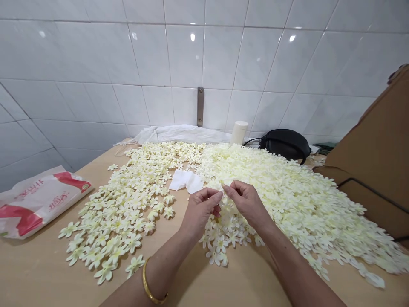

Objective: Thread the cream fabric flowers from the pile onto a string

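Observation:
My left hand (202, 207) is closed, thumb and forefinger pinched together, above the front of the larger flower pile. Anything in that pinch is too small to make out. Close beside it, my right hand (247, 202) is pinched too, its fingertips almost meeting the left ones. A tiny yellowish bit shows at the right fingertips, its kind unclear. Under and behind both hands spreads a thick heap of pale cream artificial flowers (297, 200). To the left lies a looser spread of similar flowers (111, 226), some with curled petals. A folded white paper (186, 181) rests just beyond my left hand.
A red-and-white plastic packet (44, 200) lies at the table's left. At the back stand a cream cylindrical container (239, 132) and a black rounded case (284, 144) with a cord, near white plastic sheeting (182, 134). A cardboard box (373, 157) rises on the right.

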A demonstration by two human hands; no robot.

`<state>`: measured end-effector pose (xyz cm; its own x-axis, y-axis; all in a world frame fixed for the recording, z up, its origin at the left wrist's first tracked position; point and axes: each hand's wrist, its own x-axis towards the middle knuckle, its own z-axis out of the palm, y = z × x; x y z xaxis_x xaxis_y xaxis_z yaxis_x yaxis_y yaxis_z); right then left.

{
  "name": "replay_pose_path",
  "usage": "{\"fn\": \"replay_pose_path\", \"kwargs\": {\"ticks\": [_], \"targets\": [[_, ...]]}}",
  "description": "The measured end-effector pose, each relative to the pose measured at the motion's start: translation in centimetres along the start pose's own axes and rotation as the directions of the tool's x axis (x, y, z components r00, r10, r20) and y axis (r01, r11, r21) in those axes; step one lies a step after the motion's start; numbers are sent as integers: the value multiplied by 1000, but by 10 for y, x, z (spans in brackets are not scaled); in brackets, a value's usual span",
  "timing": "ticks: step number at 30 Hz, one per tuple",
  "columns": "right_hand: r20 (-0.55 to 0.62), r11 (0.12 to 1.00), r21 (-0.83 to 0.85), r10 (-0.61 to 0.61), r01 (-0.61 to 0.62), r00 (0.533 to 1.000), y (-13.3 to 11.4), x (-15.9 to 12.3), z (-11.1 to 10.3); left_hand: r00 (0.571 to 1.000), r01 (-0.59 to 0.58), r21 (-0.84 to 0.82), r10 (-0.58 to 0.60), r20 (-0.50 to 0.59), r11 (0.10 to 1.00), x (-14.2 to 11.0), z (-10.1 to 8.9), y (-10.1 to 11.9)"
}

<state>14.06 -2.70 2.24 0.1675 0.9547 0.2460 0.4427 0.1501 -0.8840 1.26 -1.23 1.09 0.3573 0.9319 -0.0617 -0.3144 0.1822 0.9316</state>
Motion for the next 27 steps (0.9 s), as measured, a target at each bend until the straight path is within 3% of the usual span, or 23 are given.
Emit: {"fn": "replay_pose_path", "kwargs": {"ticks": [7,13,20,27], "targets": [[145,979,200,7,-37,989,0,0,2,990,-115,84,122,-74,990,-2,1,2],[86,952,295,61,-84,994,-4,-2,3,992,-115,168,122,-31,979,-4,3,1],[-12,955,293,53,-48,999,2,0,3,999,-8,-3,8,-48,1000,0,0,1],[-15,987,158,10,-7,1000,1,0,0,1000,21,-26,-21,15,999,1,-1,-1]]}}
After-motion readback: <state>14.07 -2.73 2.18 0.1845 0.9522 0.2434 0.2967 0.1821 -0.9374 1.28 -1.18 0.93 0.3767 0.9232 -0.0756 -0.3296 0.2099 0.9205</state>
